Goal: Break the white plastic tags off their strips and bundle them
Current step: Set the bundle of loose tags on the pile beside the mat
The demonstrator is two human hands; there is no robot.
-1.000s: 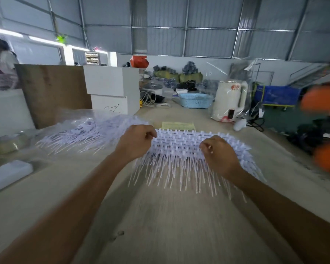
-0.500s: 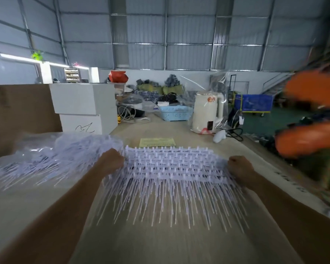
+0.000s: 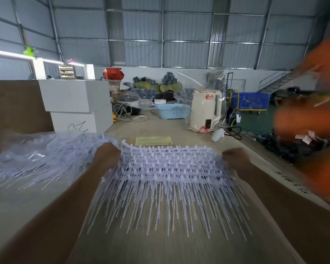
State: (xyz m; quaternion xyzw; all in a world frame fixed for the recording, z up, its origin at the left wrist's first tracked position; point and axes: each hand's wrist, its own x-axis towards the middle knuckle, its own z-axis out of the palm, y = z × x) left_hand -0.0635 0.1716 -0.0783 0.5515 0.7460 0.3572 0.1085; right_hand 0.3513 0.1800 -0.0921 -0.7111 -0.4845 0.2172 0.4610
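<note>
A beige tabletop (image 3: 179, 248) fills the view. At centre, a wide stack of white plastic tag strips (image 3: 170, 168) is held just above it — left hand (image 3: 106, 156) grasping the 9 o'clock end, right hand (image 3: 235, 159) the 3 o'clock end. At 10 o'clock, a bagged tag pile (image 3: 38, 159); at 12 o'clock, a yellow slip (image 3: 154, 141)

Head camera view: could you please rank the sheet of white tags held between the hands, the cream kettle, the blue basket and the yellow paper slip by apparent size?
1. sheet of white tags, though it lies nearest the camera
2. cream kettle
3. blue basket and yellow paper slip look alike; unranked.
</note>
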